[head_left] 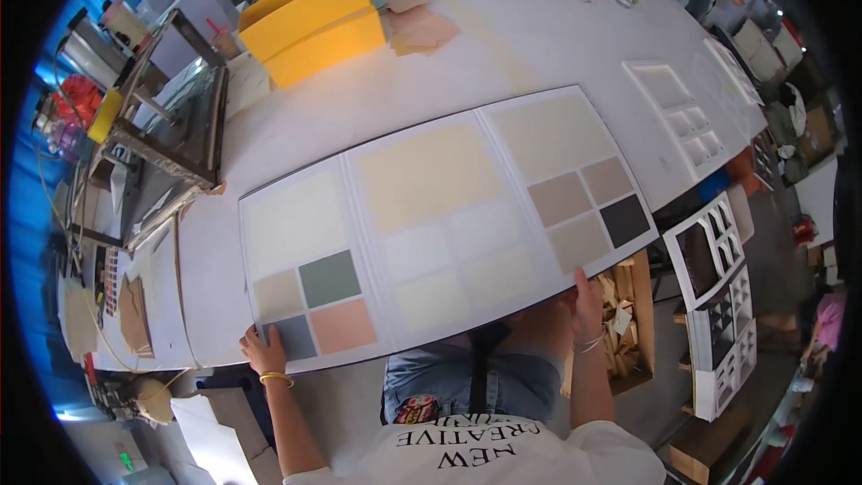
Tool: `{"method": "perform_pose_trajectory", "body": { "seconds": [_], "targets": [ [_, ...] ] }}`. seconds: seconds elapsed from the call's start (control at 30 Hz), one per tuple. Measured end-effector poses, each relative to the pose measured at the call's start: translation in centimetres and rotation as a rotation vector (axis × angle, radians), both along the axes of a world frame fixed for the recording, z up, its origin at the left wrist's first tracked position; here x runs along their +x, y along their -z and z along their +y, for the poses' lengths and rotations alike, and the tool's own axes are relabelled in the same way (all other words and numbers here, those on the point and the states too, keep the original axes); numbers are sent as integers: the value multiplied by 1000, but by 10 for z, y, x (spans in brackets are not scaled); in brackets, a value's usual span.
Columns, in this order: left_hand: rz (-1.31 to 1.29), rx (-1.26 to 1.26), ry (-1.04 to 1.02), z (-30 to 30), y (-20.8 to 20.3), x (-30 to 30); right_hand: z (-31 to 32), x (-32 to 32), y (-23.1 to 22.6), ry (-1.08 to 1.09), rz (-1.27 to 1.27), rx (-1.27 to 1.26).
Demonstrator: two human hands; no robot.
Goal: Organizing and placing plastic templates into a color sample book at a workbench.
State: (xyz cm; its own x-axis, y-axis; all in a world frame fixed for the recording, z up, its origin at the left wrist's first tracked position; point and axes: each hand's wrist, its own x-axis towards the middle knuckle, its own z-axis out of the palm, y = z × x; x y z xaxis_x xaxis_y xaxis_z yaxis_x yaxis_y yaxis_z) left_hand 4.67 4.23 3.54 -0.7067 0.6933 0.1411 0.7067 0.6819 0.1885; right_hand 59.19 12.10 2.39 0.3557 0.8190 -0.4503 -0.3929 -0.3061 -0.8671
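Observation:
A wide three-panel colour sample board (431,162) lies spread out, its near edge reaching past the table's front edge. Swatches in cream, beige, green, blue-grey, salmon and black cover its white panels. My left hand (264,350) grips its near left corner, thumb on top beside the blue-grey swatch. On the near edge of the right panel, my right hand (585,307) is closed with the thumb up against the board. The other fingers of that hand are partly hidden under the edge.
A yellow box (314,27) stands on the white table (539,36), next to brown paper pieces (422,25). To the left is a metal frame (171,126). White cut-out panels (678,117) lie at right; more are stacked (718,305) below, near a carton of pieces (642,341).

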Motion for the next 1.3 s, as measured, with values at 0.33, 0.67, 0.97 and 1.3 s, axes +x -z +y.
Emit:
{"method": "perform_pose_trajectory", "body": {
  "seconds": [0.33, 0.67, 0.97, 1.3],
  "targets": [
    [54, -385, 147, 35, -46, 2, -4, 12, 9, 29, 56, 68],
    [-128, 148, 912, 220, 0, 96, -15, 62, 210, -718, -1539, -421],
    [-111, -17, 860, 342, -2, 162, 32, 74, 240, -1074, -1271, -834],
    [34, 133, 830, 330, -3, 181, 114, 38, 192, -925, -1241, -721]
  ]
}}
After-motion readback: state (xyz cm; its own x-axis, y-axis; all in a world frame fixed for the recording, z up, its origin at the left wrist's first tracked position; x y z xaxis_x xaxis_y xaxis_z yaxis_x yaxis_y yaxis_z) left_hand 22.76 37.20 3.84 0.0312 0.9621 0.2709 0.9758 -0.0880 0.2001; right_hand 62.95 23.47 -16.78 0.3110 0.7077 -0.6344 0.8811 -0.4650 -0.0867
